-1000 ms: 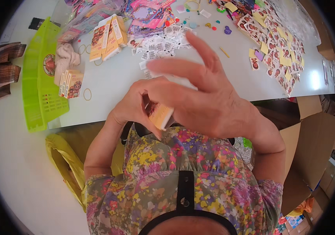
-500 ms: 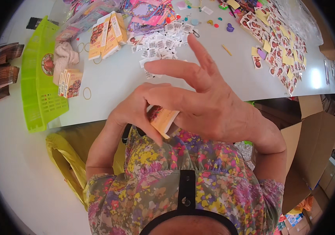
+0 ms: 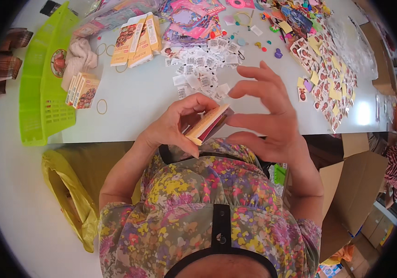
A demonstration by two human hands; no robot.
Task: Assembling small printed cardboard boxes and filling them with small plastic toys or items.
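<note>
Holding a small yellow box [image 3: 207, 122] in the left hand [image 3: 173, 121], right at the centre of the frame, with thumb low and fingers wrapped round the far side, likely for a steady grip with the right edge left free. Facing that edge with the right hand [image 3: 275, 111], wide and loosely curved, with nothing visible in its grasp; cannot tell whether touching the box or just beside it. Tilted, too, probably to turn the gap toward that hand. As for looks: slim, creamy yellow on the upturned face, with dark red along a narrow gap and greyish at the right edge, too small to read further. Over at upper left, standing close together beside the green basket [image 3: 35, 88]: more small boxes [image 3: 87, 91], perhaps for easy reach. Strewn at upper centre: white slips [image 3: 203, 65]. At upper right: sticker sheets [image 3: 323, 92], loosely heaped.
</note>
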